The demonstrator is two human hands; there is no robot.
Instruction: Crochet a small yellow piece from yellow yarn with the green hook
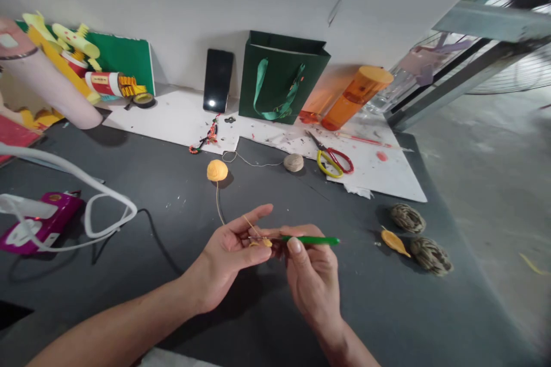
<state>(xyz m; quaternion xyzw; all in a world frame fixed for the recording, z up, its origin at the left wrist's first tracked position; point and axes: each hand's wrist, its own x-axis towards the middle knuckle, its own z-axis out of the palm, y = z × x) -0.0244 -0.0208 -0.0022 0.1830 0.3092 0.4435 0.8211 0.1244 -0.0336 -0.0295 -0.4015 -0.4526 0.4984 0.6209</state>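
Note:
My right hand [312,275] is closed around the green handle of a crochet hook [316,239], whose thin metal shaft points left. Between the thumb and fingers of my left hand [228,264] is a small yellow crochet piece [263,242], and the hook's tip meets it there. A strand of yellow yarn runs up over my raised left index finger. Beyond my hands sits a yellow yarn ball [217,170], its strand trailing down toward my left hand. Part of the crochet piece is hidden by my fingers.
Scissors [331,157] with red and yellow handles lie beyond a beige yarn ball [294,162]. To the right are a yellow leaf-shaped piece [394,242] and two grey-brown yarn bundles [431,256]. A dark green bag [279,80] and phone [218,80] stand behind; a purple power strip [43,223] lies left.

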